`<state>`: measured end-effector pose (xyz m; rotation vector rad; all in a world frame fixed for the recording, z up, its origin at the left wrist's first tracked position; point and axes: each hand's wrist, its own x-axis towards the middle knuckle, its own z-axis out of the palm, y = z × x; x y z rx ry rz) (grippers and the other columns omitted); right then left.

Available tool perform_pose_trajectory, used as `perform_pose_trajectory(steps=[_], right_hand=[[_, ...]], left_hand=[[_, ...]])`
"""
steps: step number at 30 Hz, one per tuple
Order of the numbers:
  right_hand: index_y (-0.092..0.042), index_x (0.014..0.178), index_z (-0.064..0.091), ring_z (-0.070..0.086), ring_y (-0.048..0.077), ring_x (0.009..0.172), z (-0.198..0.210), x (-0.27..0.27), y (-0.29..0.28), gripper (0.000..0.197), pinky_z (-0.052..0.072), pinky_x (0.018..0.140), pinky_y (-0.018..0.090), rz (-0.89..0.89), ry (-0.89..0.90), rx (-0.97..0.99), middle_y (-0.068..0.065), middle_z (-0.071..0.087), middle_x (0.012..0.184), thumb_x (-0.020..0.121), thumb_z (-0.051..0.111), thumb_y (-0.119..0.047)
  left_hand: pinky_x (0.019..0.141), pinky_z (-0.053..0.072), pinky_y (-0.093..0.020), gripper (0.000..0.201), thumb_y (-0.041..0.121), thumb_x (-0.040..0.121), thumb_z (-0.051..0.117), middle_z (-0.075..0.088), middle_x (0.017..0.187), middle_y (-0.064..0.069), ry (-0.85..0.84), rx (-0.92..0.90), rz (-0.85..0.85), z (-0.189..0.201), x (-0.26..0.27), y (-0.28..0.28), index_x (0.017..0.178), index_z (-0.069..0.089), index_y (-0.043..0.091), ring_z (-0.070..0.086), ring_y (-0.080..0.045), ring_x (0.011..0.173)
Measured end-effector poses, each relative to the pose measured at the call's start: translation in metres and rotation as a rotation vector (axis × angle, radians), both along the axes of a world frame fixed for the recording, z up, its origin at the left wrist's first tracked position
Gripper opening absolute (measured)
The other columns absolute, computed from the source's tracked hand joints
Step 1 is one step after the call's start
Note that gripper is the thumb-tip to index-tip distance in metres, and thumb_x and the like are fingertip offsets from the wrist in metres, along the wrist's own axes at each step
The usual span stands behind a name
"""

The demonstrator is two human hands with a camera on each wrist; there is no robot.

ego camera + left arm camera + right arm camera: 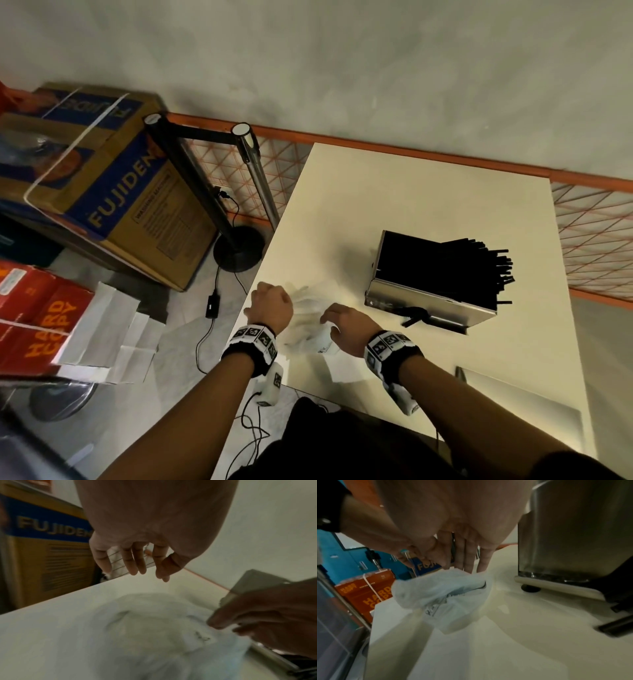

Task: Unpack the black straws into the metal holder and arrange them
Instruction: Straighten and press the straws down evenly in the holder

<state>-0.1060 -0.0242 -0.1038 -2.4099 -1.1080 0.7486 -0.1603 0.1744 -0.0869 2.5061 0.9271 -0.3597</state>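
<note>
The metal holder [431, 308] stands on the cream table [411, 192], packed with black straws [459, 267] that fan out to the right. An empty, crumpled clear plastic bag [305, 318] lies between my hands near the table's left edge. My left hand [270, 303] hovers just above the bag [154, 628] with its fingers [133, 563] hanging loose and holding nothing. My right hand [346, 325] reaches down onto the bag [440, 595], its fingertips [471, 563] on the bag's upper edge, pinching it. The holder's steel wall [565, 534] rises just right of that hand.
A large Fujiden carton [102, 185] and two stanchion posts [253, 171] stand on the floor to the left. Red Hard Copy boxes [37, 318] and white paper bags [113, 339] lie nearer. A cable with an adapter [212, 301] runs beside the table. A metal tray edge [513, 394] sits near right.
</note>
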Motion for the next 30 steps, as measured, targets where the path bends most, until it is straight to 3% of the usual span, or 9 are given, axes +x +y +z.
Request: perform_pose_trajectory(steps=[3,6,10,14,17,20,23,27,30], right_hand=[[-0.016,0.118,0.064,0.057,0.025,0.110,0.011,-0.001,-0.005,0.033,0.049,0.085,0.032,-0.033,-0.055,0.138,0.002,0.054,0.127,0.091,0.047,-0.009],[-0.014,0.110,0.066,0.058,0.026,0.104,0.023,0.003,-0.025,0.028,0.051,0.085,0.038,-0.082,-0.109,0.248,0.005,0.057,0.118,0.088,0.049,-0.009],[-0.012,0.093,0.066,0.061,0.029,0.089,0.050,0.019,-0.064,0.018,0.048,0.073,0.030,-0.224,-0.219,0.358,0.008,0.060,0.105,0.082,0.053,-0.007],[-0.011,0.090,0.071,0.058,0.026,0.081,0.073,0.030,-0.107,0.020,0.050,0.067,0.033,-0.330,-0.347,0.409,0.007,0.062,0.093,0.083,0.052,-0.012],[-0.010,0.092,0.071,0.057,0.026,0.082,0.080,0.033,-0.143,0.019,0.050,0.068,0.035,-0.491,-0.446,0.425,0.005,0.061,0.090,0.085,0.053,-0.008],[-0.008,0.091,0.069,0.057,0.027,0.085,0.083,0.041,-0.174,0.016,0.050,0.068,0.036,-0.690,-0.533,0.418,0.006,0.061,0.094,0.083,0.057,0.000],[-0.006,0.101,0.067,0.056,0.031,0.092,0.082,0.054,-0.198,0.020,0.049,0.079,0.039,-0.925,-0.563,0.354,0.010,0.060,0.100,0.083,0.062,0.002],[-0.003,0.121,0.057,0.052,0.038,0.105,0.077,0.069,-0.212,0.032,0.042,0.094,0.043,-1.147,-0.332,0.226,0.018,0.054,0.114,0.092,0.061,-0.017],[-0.003,0.115,0.058,0.054,0.036,0.102,0.079,0.073,-0.204,0.032,0.041,0.086,0.038,-1.169,-0.153,0.149,0.015,0.053,0.113,0.095,0.054,-0.028]], left_hand=[[0.098,0.038,-0.046,0.014,0.019,0.097,0.054,0.048,0.126,0.000,-0.162,-0.050,-0.101,0.018,0.018,-0.019,0.105,0.065,0.024,0.045,-0.023,0.125],[0.100,0.040,-0.044,0.018,0.019,0.096,0.058,0.051,0.124,0.003,-0.389,-0.120,-0.300,0.035,0.040,-0.051,0.113,0.062,0.025,0.046,-0.019,0.122],[0.100,0.046,-0.045,0.033,0.032,0.095,0.057,0.054,0.123,0.000,-0.587,-0.190,-0.627,0.048,0.073,-0.099,0.126,0.057,0.019,0.051,-0.021,0.118],[0.109,0.042,-0.035,0.054,0.046,0.095,0.058,0.050,0.135,-0.003,-0.678,-0.315,-0.715,0.054,0.101,-0.137,0.139,0.050,0.014,0.047,-0.019,0.126],[0.117,0.035,-0.033,0.076,0.046,0.092,0.070,0.040,0.149,-0.008,-0.631,-0.322,-0.804,0.047,0.122,-0.155,0.150,0.038,0.010,0.040,-0.021,0.138],[0.123,0.027,-0.043,0.104,0.063,0.083,0.071,0.023,0.163,-0.007,-0.461,-0.253,-0.882,0.026,0.137,-0.161,0.160,0.018,0.015,0.025,-0.025,0.150],[0.125,0.021,-0.048,0.116,0.071,0.078,0.068,0.016,0.167,-0.006,-0.410,-0.156,-0.936,0.011,0.142,-0.165,0.162,0.009,0.018,0.017,-0.026,0.153],[0.124,0.018,-0.051,0.121,0.083,0.072,0.057,0.015,0.167,-0.002,-0.389,-0.072,-0.948,0.008,0.150,-0.168,0.162,0.006,0.019,0.018,-0.024,0.153],[0.125,0.016,-0.052,0.122,0.086,0.072,0.056,0.014,0.167,0.001,-0.343,-0.011,-0.962,0.006,0.150,-0.170,0.162,0.002,0.024,0.017,-0.021,0.153]])
